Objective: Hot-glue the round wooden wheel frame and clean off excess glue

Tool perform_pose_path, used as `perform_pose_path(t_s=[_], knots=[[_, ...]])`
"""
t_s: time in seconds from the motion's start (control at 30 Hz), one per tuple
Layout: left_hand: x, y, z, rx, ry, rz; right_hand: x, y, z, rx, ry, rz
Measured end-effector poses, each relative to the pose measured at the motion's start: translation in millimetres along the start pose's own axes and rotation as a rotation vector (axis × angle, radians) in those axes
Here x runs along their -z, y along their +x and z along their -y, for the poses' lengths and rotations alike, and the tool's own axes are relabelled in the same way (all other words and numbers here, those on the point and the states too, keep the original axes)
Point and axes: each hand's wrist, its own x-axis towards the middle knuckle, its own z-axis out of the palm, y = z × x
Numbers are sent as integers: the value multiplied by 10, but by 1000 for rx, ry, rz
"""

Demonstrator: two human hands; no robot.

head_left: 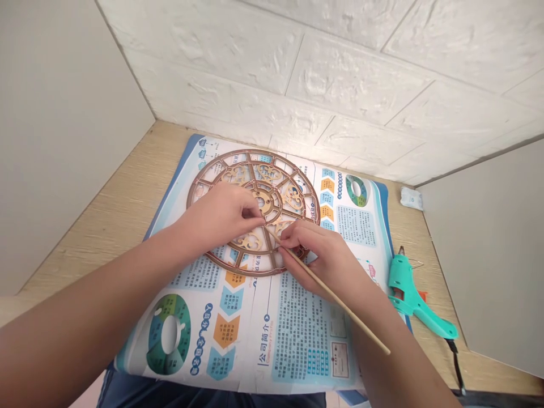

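Head view, looking down at a bench (pixel 106 209) of pale wood grain. A printed paper poster (pixel 250 362) lies across its middle, and on the poster's upper half rests one round laser-cut wooden wheel (pixel 255 151), flat, with a copper-brown rim, spokes, a central hub (pixel 263 201) and pale scrollwork panels.

The left hand (pixel 216 218) sits over the wheel with its fingertips bunched by the hub; whether they grip anything, I cannot tell. The right hand (pixel 318 255) is closed in a pinch on one thin bamboo skewer (pixel 340 306), which runs from the wheel's centre area, just beside the left fingertips, down and outward past the right wrist. The right hand hovers over the wheel's lower right edge.

The poster carries two ring charts, orange and blue chevron labels, and blocks of Chinese text. One heading reads 公司简介, with small English beneath that looks like "Company Profile".

Near the bench's right edge lies one teal hot glue gun (pixel 408 289), its nozzle toward the back and a black cord (pixel 454 362) trailing toward the front edge. One small white packet (pixel 411 198) sits in the back right corner, against a white brick-textured wall panel (pixel 340 73). Grey side panels (pixel 63 130) stand at left and right.
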Motion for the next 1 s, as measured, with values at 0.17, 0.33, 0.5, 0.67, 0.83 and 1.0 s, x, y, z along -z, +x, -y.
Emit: perform_pose_path(t_s=[0.17,0.33,0.5,0.67,0.83,1.0], knots=[[9,-13,-9,-14,-15,-6,29,-13,40,-49,-29,-18],[4,-18,0,-13,-28,-10,25,-10,61,-99,-48,-43],[-6,-27,17,-8,-30,-9,3,-25,80,-100,-120,-63],[1,-36,14,-30,-28,-26,-26,-24,102,-56,-197,-74],[8,-27,-8,-9,-18,-8,-71,-21,143,52,-368,-92],[-4,-18,-6,-29,-8,-21,-166,-22,268,86,-532,-32]])
